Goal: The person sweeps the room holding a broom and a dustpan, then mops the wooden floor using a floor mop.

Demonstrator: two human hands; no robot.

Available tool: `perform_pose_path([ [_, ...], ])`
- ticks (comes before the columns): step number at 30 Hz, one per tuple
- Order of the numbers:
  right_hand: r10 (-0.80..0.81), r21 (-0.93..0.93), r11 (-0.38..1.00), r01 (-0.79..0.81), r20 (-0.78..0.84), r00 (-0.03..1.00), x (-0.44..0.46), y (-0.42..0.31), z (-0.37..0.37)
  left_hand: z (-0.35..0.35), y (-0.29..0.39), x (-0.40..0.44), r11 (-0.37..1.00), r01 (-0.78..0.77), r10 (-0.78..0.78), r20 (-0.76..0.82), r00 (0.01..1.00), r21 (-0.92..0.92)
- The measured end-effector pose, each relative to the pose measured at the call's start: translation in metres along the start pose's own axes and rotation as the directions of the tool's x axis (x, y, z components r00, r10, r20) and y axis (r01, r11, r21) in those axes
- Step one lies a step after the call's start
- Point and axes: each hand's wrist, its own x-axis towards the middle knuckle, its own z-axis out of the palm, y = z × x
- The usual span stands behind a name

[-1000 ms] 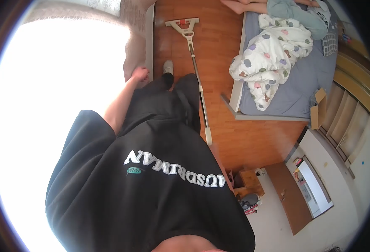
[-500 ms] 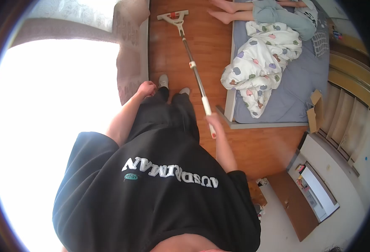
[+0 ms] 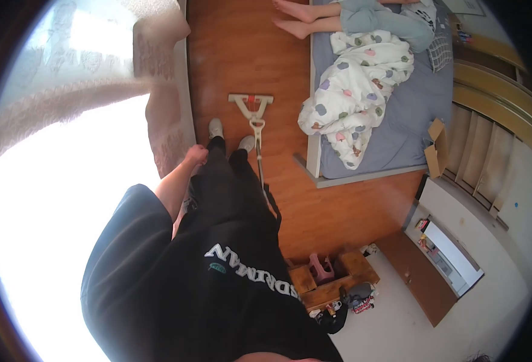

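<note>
A sponge mop (image 3: pixel 251 107) with a pale head and a red part at its centre rests on the wooden floor, just beyond my shoes (image 3: pixel 246 143). Its metal pole (image 3: pixel 260 160) runs back toward my body, and the upper end disappears behind my black clothing. My right hand and forearm are hidden there, so its hold on the handle does not show. My left hand (image 3: pixel 197 154) hangs beside my left thigh with the fingers curled in, and nothing shows in it.
Right of the mop stands a bed (image 3: pixel 399 145) with a patterned quilt (image 3: pixel 362 84) and a person's bare legs (image 3: pixel 323 27). A curtain (image 3: pixel 163 120) and bright window line the left. Behind on the right are a wooden desk (image 3: pixel 359 265), a pink stool (image 3: pixel 321 268) and a brown door (image 3: pixel 417 274).
The mop head has come back along the floor toward my feet. My right hand, seen gripping the handle before, has passed out of sight behind my body. My torso has turned.
</note>
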Motion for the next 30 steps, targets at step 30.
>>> perform_pose_path([
  [30, -0.299, 0.015, 0.954, 0.3, -0.061, 0.952, 0.224, -0.264, -0.125, 0.066, -0.072, -0.099, 0.981, 0.182, -0.146, -0.378, 0.914, 0.061],
])
